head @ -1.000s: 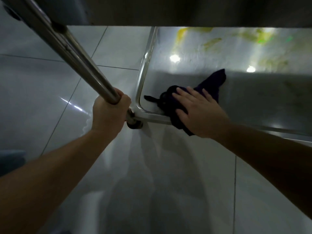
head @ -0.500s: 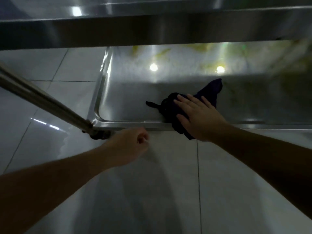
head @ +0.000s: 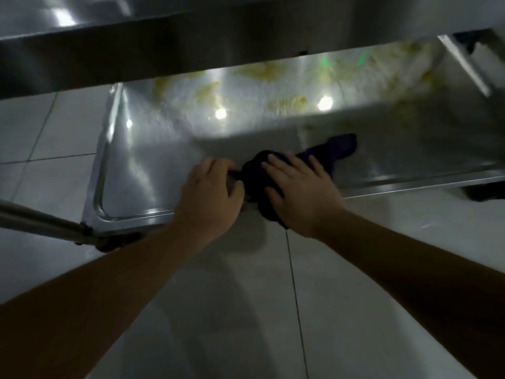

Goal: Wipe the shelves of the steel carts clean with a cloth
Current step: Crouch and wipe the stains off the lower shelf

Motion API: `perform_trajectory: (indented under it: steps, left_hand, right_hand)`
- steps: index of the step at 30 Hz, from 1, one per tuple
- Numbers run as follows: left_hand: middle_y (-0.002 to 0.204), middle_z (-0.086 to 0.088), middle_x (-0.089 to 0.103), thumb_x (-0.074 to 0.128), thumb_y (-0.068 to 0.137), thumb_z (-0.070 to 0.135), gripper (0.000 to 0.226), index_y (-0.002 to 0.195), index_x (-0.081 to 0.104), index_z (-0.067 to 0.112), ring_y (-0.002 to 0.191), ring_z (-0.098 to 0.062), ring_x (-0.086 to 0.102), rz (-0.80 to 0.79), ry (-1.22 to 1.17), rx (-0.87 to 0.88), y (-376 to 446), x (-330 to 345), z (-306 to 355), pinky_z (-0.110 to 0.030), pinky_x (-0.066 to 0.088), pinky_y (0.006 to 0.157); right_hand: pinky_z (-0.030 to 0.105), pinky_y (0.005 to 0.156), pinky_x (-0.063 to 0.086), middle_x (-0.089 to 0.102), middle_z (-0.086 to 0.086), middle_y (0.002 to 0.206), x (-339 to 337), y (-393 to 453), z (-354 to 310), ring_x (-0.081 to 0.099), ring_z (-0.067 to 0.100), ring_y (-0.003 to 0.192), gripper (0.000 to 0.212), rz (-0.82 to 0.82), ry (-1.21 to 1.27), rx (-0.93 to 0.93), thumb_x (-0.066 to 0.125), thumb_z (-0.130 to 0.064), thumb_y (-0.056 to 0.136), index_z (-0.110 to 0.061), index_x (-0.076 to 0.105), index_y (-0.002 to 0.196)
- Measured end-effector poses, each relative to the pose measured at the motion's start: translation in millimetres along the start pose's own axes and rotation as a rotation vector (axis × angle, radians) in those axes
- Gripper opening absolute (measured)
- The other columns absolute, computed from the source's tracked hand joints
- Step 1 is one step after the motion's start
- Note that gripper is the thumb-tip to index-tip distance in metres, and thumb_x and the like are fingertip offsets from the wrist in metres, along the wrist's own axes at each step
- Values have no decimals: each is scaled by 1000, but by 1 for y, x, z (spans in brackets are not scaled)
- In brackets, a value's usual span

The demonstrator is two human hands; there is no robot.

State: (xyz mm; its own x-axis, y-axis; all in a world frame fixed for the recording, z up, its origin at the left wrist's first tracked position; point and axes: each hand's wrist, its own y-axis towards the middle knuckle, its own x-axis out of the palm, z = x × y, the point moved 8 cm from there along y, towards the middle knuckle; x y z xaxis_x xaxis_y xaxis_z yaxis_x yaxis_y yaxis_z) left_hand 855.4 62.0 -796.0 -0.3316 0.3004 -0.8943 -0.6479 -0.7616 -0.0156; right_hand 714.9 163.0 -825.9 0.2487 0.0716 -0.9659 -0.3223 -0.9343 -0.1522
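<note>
The dark purple crumpled cloth [head: 276,170] lies on the lower brushed-steel cart shelf [head: 153,162], draped over its near rim. The right hand [head: 296,191] lies flat on it with straight fingers; at its 9 o'clock the left hand [head: 210,190] curls fingers round the cloth's bunched end. Soft and limp, it should bunch easily — best gathered at that thick wad. Yellowish smears [head: 267,71] sit toward 12 o'clock (still unwiped).

- Left hand [head: 211,188]: arm stretched forward, fingers curled, pinching something dark.
- Right hand [head: 297,194]: arm stretched forward, palm down, fingers straight and spread.
</note>
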Motion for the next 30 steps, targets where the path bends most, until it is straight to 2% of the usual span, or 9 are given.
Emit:
perform_trajectory:
  steps: [3, 6, 10, 13, 16, 19, 24, 27, 30]
  left_hand:
    - [137, -9, 53, 53, 103, 28, 34, 133, 59, 15, 125, -31, 48, 81, -23, -29, 10, 10, 18, -43, 40, 106]
    - [142, -9, 50, 54, 104, 27, 36, 138, 56, 15, 129, -29, 47, 109, -67, -56, 19, 20, 33, -42, 37, 109]
    - [149, -7, 44, 50, 106, 33, 42, 145, 49, 18, 134, -29, 45, 44, -68, -57, 28, 37, 43, -44, 37, 114]
    - [158, -6, 38, 48, 107, 36, 48, 152, 44, 17, 141, -28, 41, 18, -48, -61, 31, 48, 39, -46, 35, 118]
    - [171, -4, 24, 41, 108, 43, 60, 162, 32, 16, 159, -26, 19, 1, 51, -44, 32, 60, 32, -47, 19, 128]
    - [174, -3, 18, 35, 109, 46, 64, 165, 26, 16, 162, -23, 10, -8, 103, -24, 35, 65, 28, -45, 13, 130]
    - [171, -10, 29, 35, 105, 42, 66, 162, 36, 9, 160, -27, 19, 30, 101, 6, 34, 62, 27, -44, 15, 131]
    - [171, -10, 29, 31, 100, 47, 73, 161, 36, 9, 159, -28, 21, 20, 116, 18, 33, 61, 28, -45, 16, 130]
    - [173, -7, 25, 28, 101, 53, 74, 164, 31, 13, 160, -25, 17, -9, 141, 20, 34, 63, 27, -47, 16, 130]
  right_hand:
    - [47, 129, 2, 13, -15, 172, 2, 2, -6, 5, 11, 160, 59, -47, 7, -132, 27, -52, 108, -34, 21, 164]
    - [44, 130, 5, 18, -16, 171, -3, -12, 34, 10, 10, 159, 60, -1, 19, -60, 24, -55, 106, -35, 26, 163]
    - [46, 125, 18, 35, -8, 167, -27, -41, 157, 30, 17, 154, 71, 127, 45, 245, 22, -57, 95, -31, 40, 158]
    - [51, 125, 20, 37, 2, 166, -49, -64, 248, 33, 26, 153, 70, 184, 72, 525, 29, -54, 95, -24, 40, 158]
    - [54, 128, 11, 29, 1, 169, -47, -64, 259, 24, 26, 156, 63, 182, 83, 669, 33, -49, 103, -24, 32, 161]
    - [51, 128, 9, 26, -4, 170, -35, -50, 202, 20, 21, 157, 64, 164, 94, 587, 36, -51, 102, -27, 32, 161]
    - [41, 127, -1, 17, -17, 171, -10, -34, 80, 8, 10, 159, 61, 37, 30, 100, 26, -56, 105, -36, 24, 163]
    - [40, 127, 4, 22, -18, 169, -18, -35, 114, 16, 9, 158, 61, 49, 36, 45, 28, -57, 103, -37, 30, 162]
    - [47, 125, 20, 37, -7, 165, -41, -52, 220, 33, 19, 153, 70, 168, 85, 297, 26, -59, 94, -32, 44, 156]
